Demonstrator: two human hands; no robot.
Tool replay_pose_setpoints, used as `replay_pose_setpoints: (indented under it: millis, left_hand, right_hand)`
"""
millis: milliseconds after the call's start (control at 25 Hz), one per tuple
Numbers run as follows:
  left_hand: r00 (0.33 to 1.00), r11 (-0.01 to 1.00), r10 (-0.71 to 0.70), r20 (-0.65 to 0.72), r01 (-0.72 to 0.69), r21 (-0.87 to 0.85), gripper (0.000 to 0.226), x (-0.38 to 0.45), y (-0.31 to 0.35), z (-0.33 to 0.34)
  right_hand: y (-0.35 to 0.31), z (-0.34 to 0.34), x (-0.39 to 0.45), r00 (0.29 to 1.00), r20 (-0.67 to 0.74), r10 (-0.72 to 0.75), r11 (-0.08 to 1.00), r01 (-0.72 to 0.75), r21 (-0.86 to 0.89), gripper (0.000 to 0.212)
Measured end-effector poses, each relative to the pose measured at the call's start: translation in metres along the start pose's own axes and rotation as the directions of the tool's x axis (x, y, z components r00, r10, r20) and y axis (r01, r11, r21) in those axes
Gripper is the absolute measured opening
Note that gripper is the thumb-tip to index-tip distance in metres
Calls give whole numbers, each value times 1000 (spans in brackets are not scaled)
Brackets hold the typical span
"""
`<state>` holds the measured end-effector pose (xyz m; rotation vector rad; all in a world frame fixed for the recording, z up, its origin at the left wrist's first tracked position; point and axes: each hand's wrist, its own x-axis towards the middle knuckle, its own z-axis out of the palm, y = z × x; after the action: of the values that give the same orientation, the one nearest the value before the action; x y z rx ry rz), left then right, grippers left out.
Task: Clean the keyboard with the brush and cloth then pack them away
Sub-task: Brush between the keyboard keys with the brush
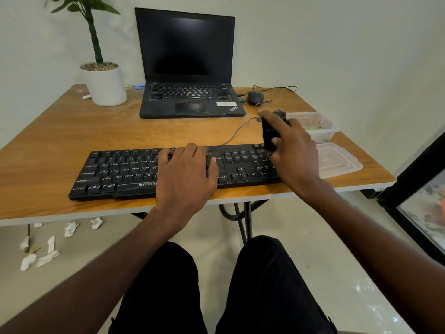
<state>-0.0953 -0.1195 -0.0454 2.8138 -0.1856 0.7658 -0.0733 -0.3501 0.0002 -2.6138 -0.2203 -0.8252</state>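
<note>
A black keyboard (125,171) lies along the near edge of the wooden table (72,131). My left hand (186,173) rests flat on its middle keys, fingers spread. My right hand (295,153) grips a black brush (271,131) upright, with its lower end on the keys at the keyboard's top right corner. A clear plastic container (315,125) stands just behind my right hand, and its lid (337,160) lies to the right of the keyboard. Something pale lies inside the container; I cannot tell whether it is the cloth.
An open black laptop (190,68) sits at the back centre, with a dark mouse (255,96) and cables to its right. A potted plant (104,84) stands at the back left. Crumpled white paper scraps (48,254) litter the floor at the left.
</note>
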Motion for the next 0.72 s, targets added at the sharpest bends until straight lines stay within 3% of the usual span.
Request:
replay_pose_setpoints:
  millis: [80,240,320,400,520,720]
  left_hand:
    - [1000,1000,2,6,-2,5,35,0,0,0]
    - [1000,1000,-2,12,2,10,37,0,-1,0]
    - [1000,1000,-1,13,1,9,36,0,-1,0]
    - [1000,1000,-3,16,2,7,36,0,0,-1]
    - [1000,1000,-3,18,2,9,36,0,0,-1]
    - [1000,1000,-5,19,5,2,36,0,0,-1]
  right_hand:
    - [2,0,-1,999,-23,45,999,-45,-19,81]
    - [-2,3,1,999,-38,21,940,-6,342,75]
    - [-4,4,1,999,16,-36,903,26,428,74]
    - [-1,5,-1,996,59,-68,937,44,347,76]
    - [3,4,1,1000,-9,-18,995,19,102,78]
    - [1,7,-1,994,53,-100,903,68,424,74]
